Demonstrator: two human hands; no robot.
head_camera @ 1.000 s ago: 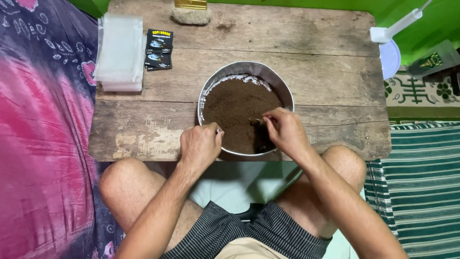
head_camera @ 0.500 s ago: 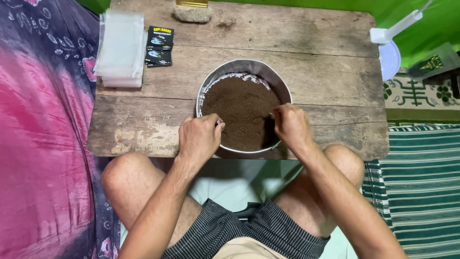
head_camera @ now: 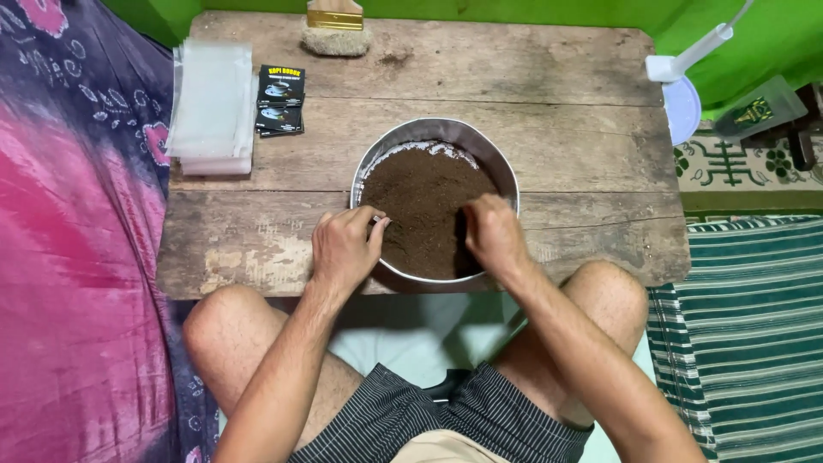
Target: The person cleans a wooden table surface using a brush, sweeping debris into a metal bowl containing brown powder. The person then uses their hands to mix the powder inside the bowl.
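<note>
Now both hands sit lower: left hand (head_camera: 343, 247) grips the metal bowl (head_camera: 497, 163) rim, right hand (head_camera: 493, 236) curls into brown powder (head_camera: 420, 193).

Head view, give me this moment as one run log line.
left hand: on bowl rim | right hand: in brown powder | bowl: on wooden table

Head view, steeply down, near table (head_camera: 531, 69)
</note>
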